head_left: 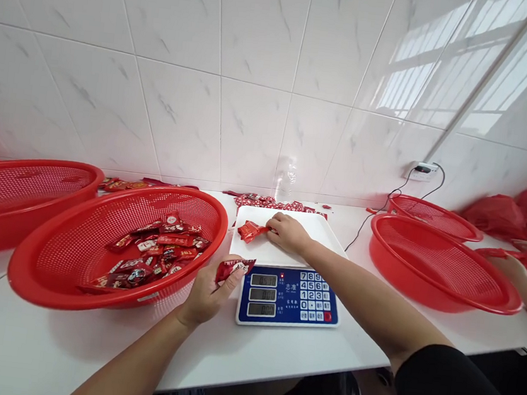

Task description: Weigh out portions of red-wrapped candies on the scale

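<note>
My left hand (207, 292) is closed around a dark red candy packet (235, 269) with white lettering, held just left of the scale's front panel. Over the white weighing tray (324, 246) of the digital scale (289, 299), my right hand (288, 232) has its fingers curled down at the end of some red packets (250, 231); its fingertips are partly hidden. To the left of my hands stands a red mesh basket (58, 247) with several red and dark packets (163, 246) inside. The scale's top display appears lit with digits.
Another red basket (9, 172) is at the far left. Two more baskets (446, 266) stand on the right, near a power strip (422, 171) and its cord. Patterned red wrappers (276, 204) and a clear bottle (285, 181) sit behind the scale. Another person's hands (512, 270) handle red bags.
</note>
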`<state>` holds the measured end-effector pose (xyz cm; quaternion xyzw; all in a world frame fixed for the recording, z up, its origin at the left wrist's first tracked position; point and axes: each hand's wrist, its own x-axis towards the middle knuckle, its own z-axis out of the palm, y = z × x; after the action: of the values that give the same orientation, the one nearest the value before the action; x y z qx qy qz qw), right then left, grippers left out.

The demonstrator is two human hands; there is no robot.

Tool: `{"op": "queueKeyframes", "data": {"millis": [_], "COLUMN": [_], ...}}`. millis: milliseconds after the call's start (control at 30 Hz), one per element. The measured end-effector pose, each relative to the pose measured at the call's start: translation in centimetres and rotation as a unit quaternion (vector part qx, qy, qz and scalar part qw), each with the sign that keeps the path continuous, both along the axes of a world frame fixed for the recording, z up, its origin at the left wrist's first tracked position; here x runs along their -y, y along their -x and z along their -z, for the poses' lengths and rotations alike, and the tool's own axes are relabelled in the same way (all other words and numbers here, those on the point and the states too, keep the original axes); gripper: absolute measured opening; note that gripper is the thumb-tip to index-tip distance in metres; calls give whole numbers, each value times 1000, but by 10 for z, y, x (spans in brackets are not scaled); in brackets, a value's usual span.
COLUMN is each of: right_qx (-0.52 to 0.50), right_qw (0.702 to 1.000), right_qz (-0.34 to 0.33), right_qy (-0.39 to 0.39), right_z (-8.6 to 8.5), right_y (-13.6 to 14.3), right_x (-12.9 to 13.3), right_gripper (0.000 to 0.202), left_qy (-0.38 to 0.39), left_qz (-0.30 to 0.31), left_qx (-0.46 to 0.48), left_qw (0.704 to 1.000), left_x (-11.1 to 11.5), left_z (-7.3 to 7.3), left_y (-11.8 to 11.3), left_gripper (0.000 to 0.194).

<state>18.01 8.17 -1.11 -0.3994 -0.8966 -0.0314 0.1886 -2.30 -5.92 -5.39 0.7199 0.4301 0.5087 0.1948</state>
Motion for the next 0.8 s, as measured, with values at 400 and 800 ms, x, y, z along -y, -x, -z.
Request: {"op": "queueKeyframes", "data": {"millis": [400,800], "right_qx": [-94,-39], "right_qw": [963,881], "right_qz": [242,470], "right_qy": [-74,-35], "right_z": [-29,-2], "right_y": [-165,-308], "right_x": [-14,5], "right_gripper": [31,40], "left_qy": [-14,-16], "left_qz": [17,21], "left_qx": [-2,1], "left_qw": [1000,1000], "left_x": [1,1], "left_z": [0,-3], "left_y": [-1,-2], "left_gripper": [18,18]}}
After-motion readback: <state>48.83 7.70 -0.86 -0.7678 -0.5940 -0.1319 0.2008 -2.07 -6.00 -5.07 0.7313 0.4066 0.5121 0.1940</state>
